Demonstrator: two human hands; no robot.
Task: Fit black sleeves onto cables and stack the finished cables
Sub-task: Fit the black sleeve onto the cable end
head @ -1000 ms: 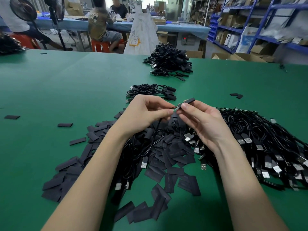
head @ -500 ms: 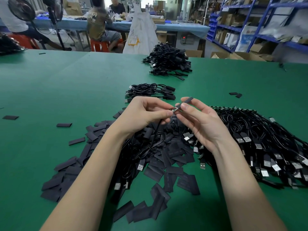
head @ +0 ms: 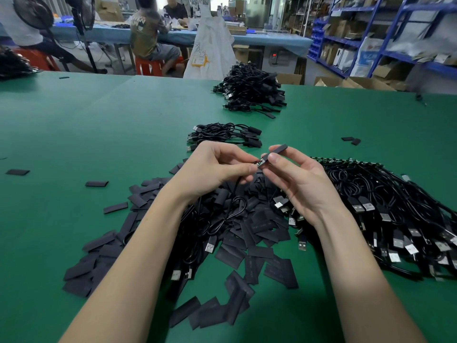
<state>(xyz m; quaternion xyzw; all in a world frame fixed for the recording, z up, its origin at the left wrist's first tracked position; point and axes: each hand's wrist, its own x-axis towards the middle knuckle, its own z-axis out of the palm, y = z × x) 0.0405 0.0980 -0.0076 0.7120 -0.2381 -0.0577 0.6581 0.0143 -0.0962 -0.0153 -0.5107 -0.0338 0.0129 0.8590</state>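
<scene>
Head view: mid-fitting, by the look of it. Left hand (head: 217, 169) pinching the bare cable end (head: 260, 163); right hand (head: 296, 177) pinching a black sleeve (head: 277, 150), its mouth just meeting that end. Next, probably: line up sleeve and end, slide on, then set down on the small finished stack (head: 225, 134) just beyond the hands. Below the hands, loose sleeves (head: 249, 233) and cables tangled together; right of the right hand, unsleeved cables (head: 385, 206). Green table (head: 99, 125) underneath.

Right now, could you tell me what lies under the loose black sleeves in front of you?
Black cables with USB plugs poke out from under the sleeves on the green table; how many are buried is hidden.
</scene>
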